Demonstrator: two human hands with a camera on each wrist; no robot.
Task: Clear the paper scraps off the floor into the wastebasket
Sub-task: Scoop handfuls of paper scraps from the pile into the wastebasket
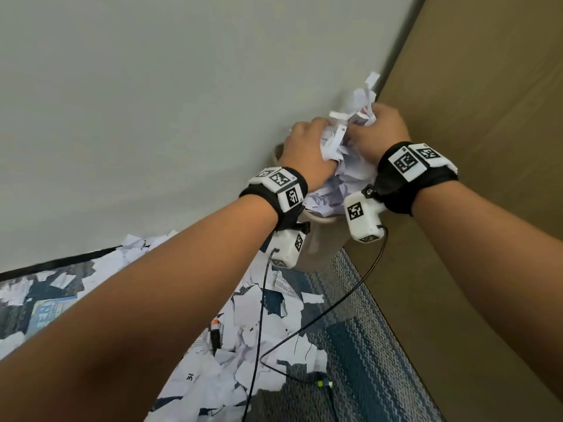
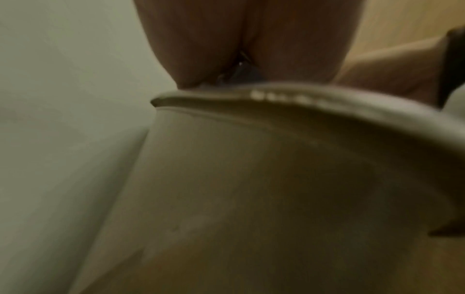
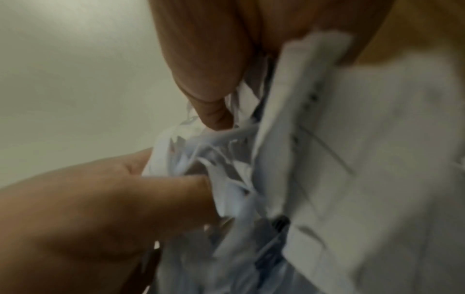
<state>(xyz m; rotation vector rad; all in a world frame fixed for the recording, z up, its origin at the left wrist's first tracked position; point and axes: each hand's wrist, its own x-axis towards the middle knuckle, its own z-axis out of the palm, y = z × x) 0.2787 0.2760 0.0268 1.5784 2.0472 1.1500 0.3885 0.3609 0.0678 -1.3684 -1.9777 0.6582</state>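
Observation:
My left hand (image 1: 304, 144) and right hand (image 1: 380, 129) together grip a wad of white paper scraps (image 1: 356, 114) above the beige wastebasket (image 1: 316, 242) in the corner. Their fingers curl into the wad from either side. More crumpled paper (image 1: 332, 193) fills the basket to its rim. In the left wrist view the basket rim (image 2: 276, 95) lies just below my left palm (image 2: 239, 39). The right wrist view shows my right thumb (image 3: 208, 83) pressed into the scraps (image 3: 377, 139), with left-hand fingers (image 3: 113, 189) on the other side.
Many torn scraps (image 1: 259, 330) cover the blue-grey carpet (image 1: 365, 345) at the lower left, with a blue printed sheet (image 1: 48, 312) and a marker (image 1: 214, 333) among them. A brown panel (image 1: 487, 147) stands on the right, a pale wall (image 1: 152, 117) on the left. Wrist-camera cables (image 1: 304, 324) trail over the floor.

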